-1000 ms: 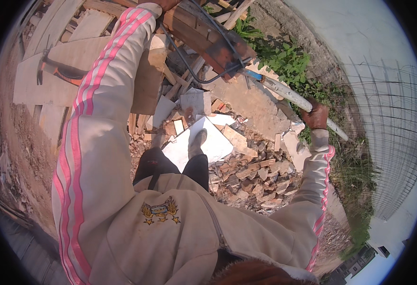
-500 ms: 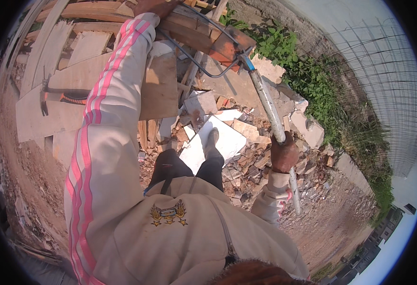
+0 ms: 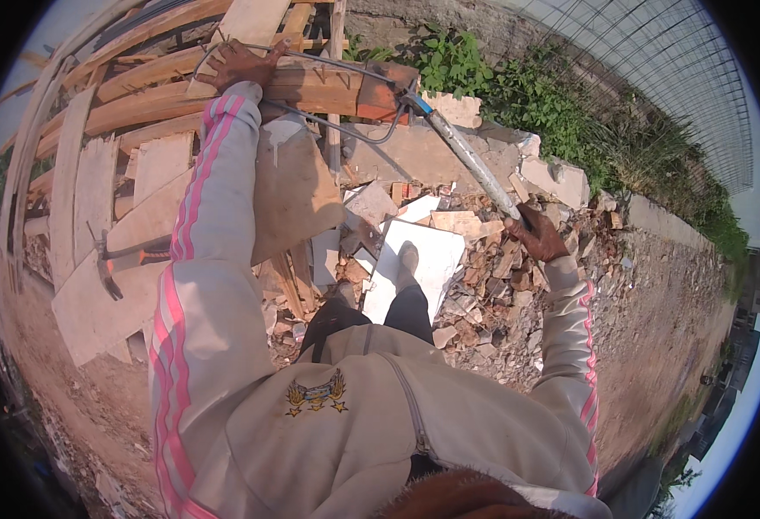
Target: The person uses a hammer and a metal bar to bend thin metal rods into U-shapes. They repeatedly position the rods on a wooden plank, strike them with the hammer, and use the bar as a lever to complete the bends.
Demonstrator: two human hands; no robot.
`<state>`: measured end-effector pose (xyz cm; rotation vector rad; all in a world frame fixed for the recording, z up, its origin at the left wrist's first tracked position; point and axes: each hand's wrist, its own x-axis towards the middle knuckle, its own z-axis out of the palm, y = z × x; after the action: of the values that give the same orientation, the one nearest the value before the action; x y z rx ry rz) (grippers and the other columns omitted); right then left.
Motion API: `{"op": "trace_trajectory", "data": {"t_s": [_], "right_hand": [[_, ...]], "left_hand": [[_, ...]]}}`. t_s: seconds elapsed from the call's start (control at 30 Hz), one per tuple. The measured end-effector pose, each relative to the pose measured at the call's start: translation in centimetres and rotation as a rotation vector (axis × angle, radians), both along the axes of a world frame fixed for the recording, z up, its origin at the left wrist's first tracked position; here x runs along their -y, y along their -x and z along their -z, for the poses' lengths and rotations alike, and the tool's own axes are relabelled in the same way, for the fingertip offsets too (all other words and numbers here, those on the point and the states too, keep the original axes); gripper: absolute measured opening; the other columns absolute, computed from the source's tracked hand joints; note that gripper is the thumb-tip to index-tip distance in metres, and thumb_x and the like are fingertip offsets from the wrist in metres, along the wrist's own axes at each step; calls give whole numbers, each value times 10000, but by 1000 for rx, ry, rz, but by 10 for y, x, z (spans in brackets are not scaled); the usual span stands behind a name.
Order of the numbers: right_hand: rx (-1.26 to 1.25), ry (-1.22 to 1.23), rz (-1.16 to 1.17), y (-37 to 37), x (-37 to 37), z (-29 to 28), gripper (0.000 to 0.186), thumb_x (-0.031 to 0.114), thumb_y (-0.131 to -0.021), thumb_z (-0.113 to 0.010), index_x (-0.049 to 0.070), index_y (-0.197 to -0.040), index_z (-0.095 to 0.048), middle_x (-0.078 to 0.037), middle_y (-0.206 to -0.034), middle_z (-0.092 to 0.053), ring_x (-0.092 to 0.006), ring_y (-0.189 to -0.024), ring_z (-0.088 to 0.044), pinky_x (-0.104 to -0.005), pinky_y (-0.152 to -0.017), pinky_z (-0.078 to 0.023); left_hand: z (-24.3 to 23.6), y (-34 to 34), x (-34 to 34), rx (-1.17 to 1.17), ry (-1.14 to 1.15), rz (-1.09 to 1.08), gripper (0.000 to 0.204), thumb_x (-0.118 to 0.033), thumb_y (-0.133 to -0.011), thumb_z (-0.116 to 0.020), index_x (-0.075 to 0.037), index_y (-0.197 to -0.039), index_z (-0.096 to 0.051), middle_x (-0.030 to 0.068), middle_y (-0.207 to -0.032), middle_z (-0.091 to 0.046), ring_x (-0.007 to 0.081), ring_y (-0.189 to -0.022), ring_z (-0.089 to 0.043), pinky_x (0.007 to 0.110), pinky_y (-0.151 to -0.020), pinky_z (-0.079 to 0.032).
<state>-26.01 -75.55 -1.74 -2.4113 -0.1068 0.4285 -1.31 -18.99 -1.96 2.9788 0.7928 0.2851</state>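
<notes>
white, weathered pipe (image 3: pixel 470 162), blue near its upper end, slants from upper centre to right of centre, where the right hand (image 3: pixel 538 233) grasps its lower part. at upper left, the left hand (image 3: pixel 240 66) lies spread-fingered over a wooden beam (image 3: pixel 311 87); cannot tell whether it grips the bent dark rod (image 3: pixel 369 139) there. a hammer (image 3: pixel 105 266) lies at left.

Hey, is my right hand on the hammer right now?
No, your right hand grips the white pole, while the hammer lies on a board to your left.
</notes>
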Motion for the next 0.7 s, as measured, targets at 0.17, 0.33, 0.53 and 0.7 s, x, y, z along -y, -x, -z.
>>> {"op": "trace_trajectory", "data": {"t_s": [0.17,0.33,0.53,0.7], "right_hand": [[-475,198,9,29,102,7,710,670,-828,-705,-12,-1025,-690,-88,-727,-670,-189,-717,-657,-362,-691,-521],[-342,255,114,52,112,-22,677,629,-798,-745,-3,-1038,-713,-161,-765,-690,-293,-707,-678,-446,-685,-525],[91,419,139,90,72,-54,602,585,-778,-773,18,-976,-733,-199,-697,-672,-366,-654,-689,-453,-591,-519],[25,516,308,125,20,-70,572,599,-781,-757,37,-880,-724,-190,-656,-656,-396,-642,-671,-467,-580,-507]], "left_hand": [[-2,2,-3,9,-3,-8,1252,-973,-707,-389,-92,-1585,-245,138,-1636,-265,400,-1504,-226,696,-1165,-102],[-6,8,1,-26,-2,-16,1235,-961,-725,-387,-87,-1585,-239,130,-1641,-253,388,-1507,-222,701,-1162,-99],[-10,8,0,-20,9,-7,1230,-955,-735,-378,-80,-1585,-231,129,-1648,-232,392,-1514,-201,702,-1168,-72],[-10,8,-2,-37,11,13,1260,-973,-722,-350,-55,-1579,-243,164,-1642,-232,429,-1500,-221,714,-1163,-60]]}}
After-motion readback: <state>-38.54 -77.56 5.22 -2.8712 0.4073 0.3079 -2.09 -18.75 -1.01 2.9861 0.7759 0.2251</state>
